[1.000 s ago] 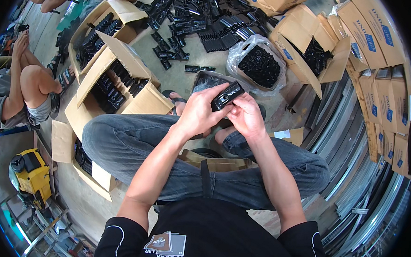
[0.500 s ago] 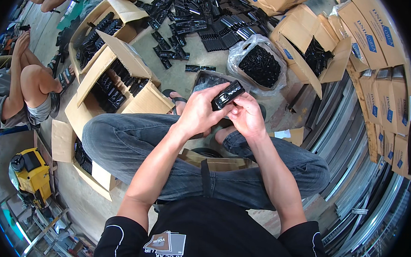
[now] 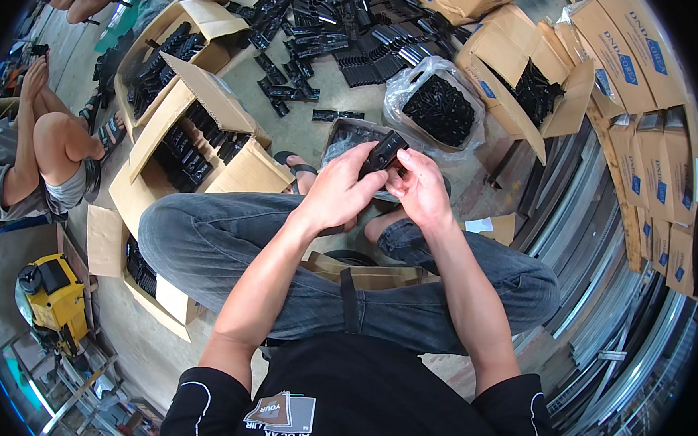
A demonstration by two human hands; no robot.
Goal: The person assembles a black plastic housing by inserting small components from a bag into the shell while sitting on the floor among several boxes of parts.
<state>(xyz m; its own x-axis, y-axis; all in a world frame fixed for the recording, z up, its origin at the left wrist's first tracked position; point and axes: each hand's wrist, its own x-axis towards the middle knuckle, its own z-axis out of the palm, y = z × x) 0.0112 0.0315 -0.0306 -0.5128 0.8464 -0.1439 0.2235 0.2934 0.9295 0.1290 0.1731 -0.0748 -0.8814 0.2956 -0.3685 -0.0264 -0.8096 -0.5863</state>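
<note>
Above my lap, my left hand [image 3: 340, 187] is wrapped round a short, glossy black bracket-like part [image 3: 383, 154], which it holds at a tilt. My right hand [image 3: 423, 187] is closed at the part's right end, its fingertips touching it; whether a smaller piece sits between those fingers is hidden. Just beyond my hands stands a small box [image 3: 339, 137] with clear plastic bagging in it, partly covered by them. A single black part [image 3: 338, 116] lies on the floor behind that box.
Open cartons of black parts stand to the left [image 3: 248, 168] and right [image 3: 576, 104]. A plastic-lined box [image 3: 443, 112] holds small black pieces. Black parts [image 3: 312, 40] are heaped ahead. Metal profiles [image 3: 578, 256] lie right. Another person [image 3: 29, 150] sits at left, near a yellow machine [image 3: 55, 300].
The black part has turned a little in my hands, showing a darker, less shiny side. My right fingers have shifted slightly at its end.
</note>
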